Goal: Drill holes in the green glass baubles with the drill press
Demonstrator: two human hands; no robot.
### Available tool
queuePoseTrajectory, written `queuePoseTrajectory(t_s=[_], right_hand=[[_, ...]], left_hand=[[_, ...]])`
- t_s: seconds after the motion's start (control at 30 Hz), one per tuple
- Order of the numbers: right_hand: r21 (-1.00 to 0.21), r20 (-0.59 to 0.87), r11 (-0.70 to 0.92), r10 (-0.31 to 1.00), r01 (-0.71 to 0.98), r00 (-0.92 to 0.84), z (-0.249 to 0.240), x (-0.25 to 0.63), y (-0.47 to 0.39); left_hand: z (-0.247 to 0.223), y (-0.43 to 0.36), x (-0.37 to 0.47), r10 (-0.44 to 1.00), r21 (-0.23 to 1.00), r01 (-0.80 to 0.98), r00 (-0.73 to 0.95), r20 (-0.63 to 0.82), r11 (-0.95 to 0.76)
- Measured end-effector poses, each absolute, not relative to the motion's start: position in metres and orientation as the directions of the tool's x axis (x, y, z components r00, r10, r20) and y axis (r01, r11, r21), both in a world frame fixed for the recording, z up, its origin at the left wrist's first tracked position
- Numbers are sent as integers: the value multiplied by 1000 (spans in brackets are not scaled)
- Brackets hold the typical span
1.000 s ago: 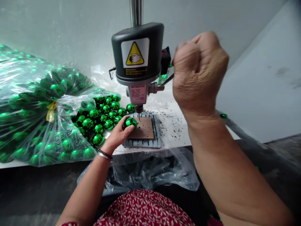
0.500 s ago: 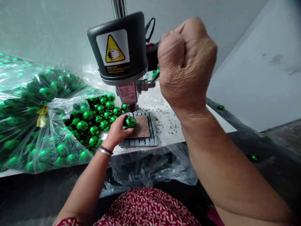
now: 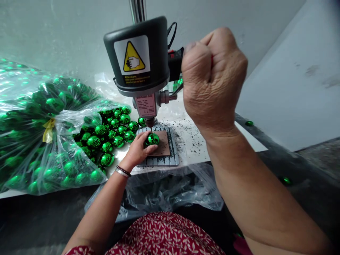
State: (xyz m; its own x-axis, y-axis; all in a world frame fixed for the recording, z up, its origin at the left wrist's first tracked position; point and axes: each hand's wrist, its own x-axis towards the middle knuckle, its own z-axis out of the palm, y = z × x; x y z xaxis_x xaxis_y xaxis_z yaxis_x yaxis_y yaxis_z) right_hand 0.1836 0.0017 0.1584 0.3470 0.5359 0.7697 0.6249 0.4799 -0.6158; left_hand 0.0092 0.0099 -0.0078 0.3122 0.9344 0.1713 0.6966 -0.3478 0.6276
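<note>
My left hand (image 3: 140, 148) is closed around a shiny green bauble (image 3: 153, 139), pressing it onto a brown board (image 3: 163, 143) on the base of a mini bench drill (image 3: 138, 56). The thin drill bit (image 3: 151, 129) points down at the top of the bauble; whether it touches cannot be made out. My right hand (image 3: 215, 78) makes a fist at the right of the drill head, around the end of the drill lever (image 3: 176, 96). Most of what this fist grips is hidden by the fingers.
Many green baubles (image 3: 106, 131) spill from a clear plastic bag (image 3: 29, 148) with a yellow tie on the left. Dark shavings lie on the white tabletop (image 3: 193, 148). Crumpled plastic (image 3: 170, 191) hangs at the front edge. Two stray baubles (image 3: 249, 123) lie at the right.
The bauble in my left hand has shifted slightly right and sits more directly beneath the drill bit. My right fist appears a little lower and further right.
</note>
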Motion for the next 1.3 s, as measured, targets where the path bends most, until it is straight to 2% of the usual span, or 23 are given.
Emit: queuePoseTrajectory(t_s=[0.17, 0.3, 0.53, 0.8, 1.3], right_hand=[[-578, 799, 510, 512, 637, 316, 155, 186, 3], [-498, 856, 547, 433, 672, 282, 148, 188, 4], [-459, 875, 523, 406, 718, 263, 136, 188, -5], [-313, 943, 509, 270, 802, 196, 116, 190, -13], [-283, 952, 473, 244, 834, 185, 84, 188, -20]], left_hand=[[-5, 5, 22, 970, 724, 650, 214, 117, -231], [-7, 7, 25, 980, 761, 624, 180, 83, -179], [-11, 8, 22, 980, 749, 636, 177, 89, -183], [-13, 7, 21, 974, 757, 620, 202, 100, -206], [-21, 8, 21, 975, 751, 626, 191, 110, -208]])
